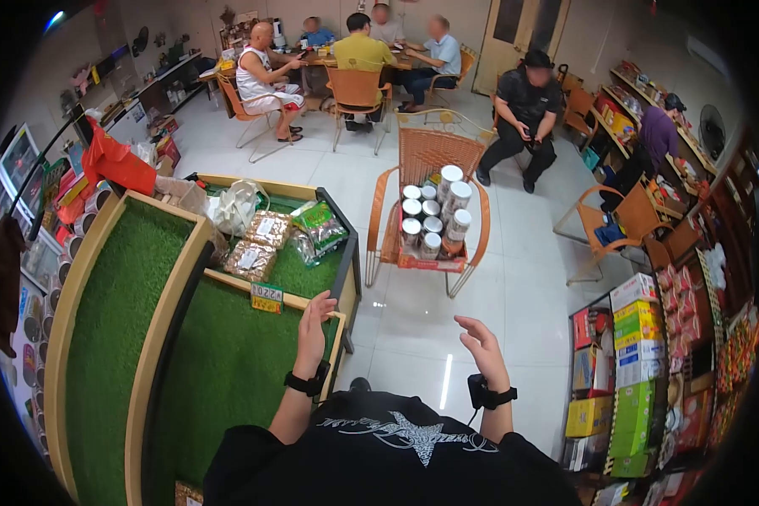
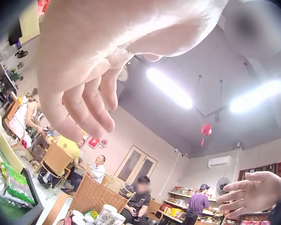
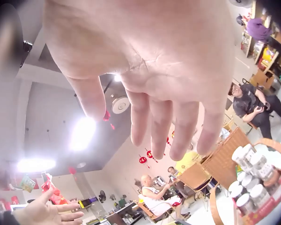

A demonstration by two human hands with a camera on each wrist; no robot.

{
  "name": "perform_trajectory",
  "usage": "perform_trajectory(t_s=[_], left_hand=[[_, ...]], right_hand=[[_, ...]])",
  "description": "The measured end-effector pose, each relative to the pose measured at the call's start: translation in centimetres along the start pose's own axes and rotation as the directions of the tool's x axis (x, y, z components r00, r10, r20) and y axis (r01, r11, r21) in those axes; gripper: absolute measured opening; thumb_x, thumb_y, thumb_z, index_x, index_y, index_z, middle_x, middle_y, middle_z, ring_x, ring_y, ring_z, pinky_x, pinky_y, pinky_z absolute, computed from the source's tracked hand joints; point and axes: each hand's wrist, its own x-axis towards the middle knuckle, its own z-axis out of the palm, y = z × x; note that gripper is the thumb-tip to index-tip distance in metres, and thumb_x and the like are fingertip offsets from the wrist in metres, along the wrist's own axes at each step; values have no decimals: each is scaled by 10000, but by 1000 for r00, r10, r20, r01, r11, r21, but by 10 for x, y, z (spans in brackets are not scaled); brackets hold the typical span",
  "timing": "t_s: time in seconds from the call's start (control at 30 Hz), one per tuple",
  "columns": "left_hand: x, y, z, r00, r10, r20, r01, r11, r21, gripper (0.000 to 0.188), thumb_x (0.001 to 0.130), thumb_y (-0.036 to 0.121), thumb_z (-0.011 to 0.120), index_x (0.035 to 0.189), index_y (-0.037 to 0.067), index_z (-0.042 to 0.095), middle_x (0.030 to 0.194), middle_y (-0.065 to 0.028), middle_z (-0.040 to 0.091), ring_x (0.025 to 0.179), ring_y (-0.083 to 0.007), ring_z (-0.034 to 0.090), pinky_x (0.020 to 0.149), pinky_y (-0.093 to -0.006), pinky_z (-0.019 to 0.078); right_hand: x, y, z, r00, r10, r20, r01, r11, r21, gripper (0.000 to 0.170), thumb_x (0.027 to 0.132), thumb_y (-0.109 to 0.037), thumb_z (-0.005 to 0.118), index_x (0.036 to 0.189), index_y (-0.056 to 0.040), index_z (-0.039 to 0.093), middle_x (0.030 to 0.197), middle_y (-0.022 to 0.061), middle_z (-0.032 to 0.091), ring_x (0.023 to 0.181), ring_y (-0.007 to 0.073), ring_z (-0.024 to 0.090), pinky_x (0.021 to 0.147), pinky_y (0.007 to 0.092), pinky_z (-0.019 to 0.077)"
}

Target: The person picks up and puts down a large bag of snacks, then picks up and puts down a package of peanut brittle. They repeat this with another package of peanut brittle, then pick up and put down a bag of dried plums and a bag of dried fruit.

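Both hands are raised in front of the body with empty palms turned toward each other. The left hand (image 1: 311,337) is at the edge of a green-lined display stand (image 1: 219,354), near a price card (image 1: 266,298); its fingers are extended and slightly bent. Over the tiled floor is the right hand (image 1: 484,350), fingers apart and relaxed. Beyond them, a wicker chair (image 1: 438,148) holds a red-edged tray of white-lidded cans (image 1: 431,244). In the left wrist view the left hand (image 2: 103,61) fills the top; the right wrist view has the right hand (image 3: 150,70) likewise.
Packaged goods (image 1: 251,260) and a white bag (image 1: 238,207) lie on the stand's upper section. Stocked shelves (image 1: 637,379) line the right side. Several people sit round a table (image 1: 320,59) at the back; a person in black (image 1: 527,105) sits beyond the wicker chair.
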Motion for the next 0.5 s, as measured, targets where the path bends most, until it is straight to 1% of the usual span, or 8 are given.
perform_trajectory(t_s=[0.07,0.1,0.17,0.2,0.27,0.33,0.4,0.5], left_hand=[[20,-3,-6,999,35,27,-35,999,-8,428,923,327,239,1154,41,457,1013,-73,552,930,-157,498,829,-281,359],[27,-2,-8,999,26,24,-26,1000,1,432,923,336,239,1154,42,457,1018,-75,551,938,-159,497,827,-281,358],[40,-1,-13,1000,-1,-7,1,1000,-2,430,924,334,241,1152,43,459,1020,-76,551,939,-160,498,828,-279,358],[46,-1,-16,999,-24,-26,24,1000,-4,427,924,331,242,1150,43,461,1022,-76,550,940,-161,500,829,-278,359],[53,-2,-22,997,-36,-68,35,999,-19,428,924,332,240,1147,43,464,1025,-77,549,940,-161,501,831,-278,358],[51,-5,-28,989,-74,-130,70,997,-35,429,924,333,239,1144,44,467,1028,-78,548,941,-161,503,834,-277,358],[53,-5,-33,980,-50,-194,43,998,-42,429,925,332,236,1140,45,473,1026,-76,549,939,-159,504,837,-275,358],[60,-14,-43,939,-111,-327,102,994,-46,432,923,334,239,1141,43,472,1022,-75,550,940,-158,503,839,-280,360]], right_hand=[[21,-3,10,999,-40,18,40,999,-6,319,802,-94,482,1112,-18,491,1123,86,521,1073,182,455,910,303,340],[31,0,16,999,-35,31,35,999,-8,319,802,-94,482,1112,-18,491,1123,86,521,1073,182,455,910,303,340],[51,9,29,997,11,72,-18,996,89,320,793,-97,496,1105,-24,504,1116,78,528,1066,175,458,907,305,336],[62,9,35,996,17,93,-25,996,87,320,793,-97,496,1105,-24,504,1116,78,528,1066,175,458,907,305,336],[83,10,46,978,40,205,-53,997,59,332,780,-159,556,1095,-57,525,1098,63,543,1052,172,466,910,312,322],[107,17,55,958,68,278,-71,997,4,330,783,-170,552,1092,-56,528,1089,68,548,1048,177,469,905,312,324],[135,16,66,931,70,359,-69,997,-17,333,784,-186,550,1093,-61,531,1082,69,552,1039,181,475,900,313,328],[182,21,84,872,71,484,-67,997,-24,329,787,-197,547,1086,-59,535,1081,74,551,1036,187,477,896,319,331]])
